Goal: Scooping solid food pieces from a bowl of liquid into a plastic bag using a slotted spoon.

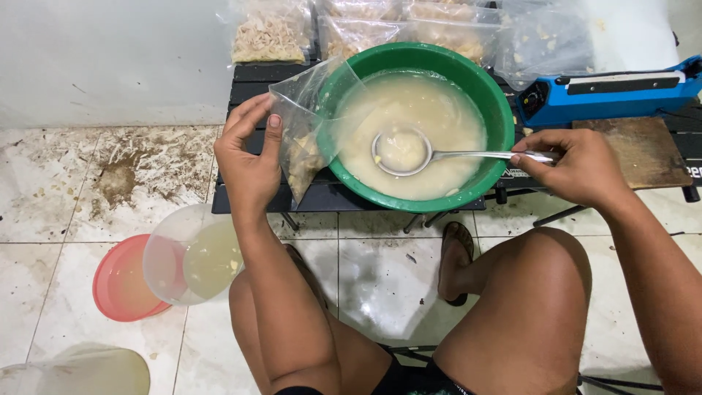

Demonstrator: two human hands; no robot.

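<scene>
The left hand [248,162] stands upright, thumb and fingers pinched on the edge of a clear plastic bag [311,124] that leans open against the green basin [497,110]. The right hand [578,167], palm down, closes its fingertips around the handle of a metal ladle [401,150], whose bowl sits in the pale broth, well beyond the fingers.

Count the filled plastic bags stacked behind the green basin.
4, maybe more: one at left, two in the middle, one cloudy at right. Others may lie hidden beyond the frame's top.
</scene>
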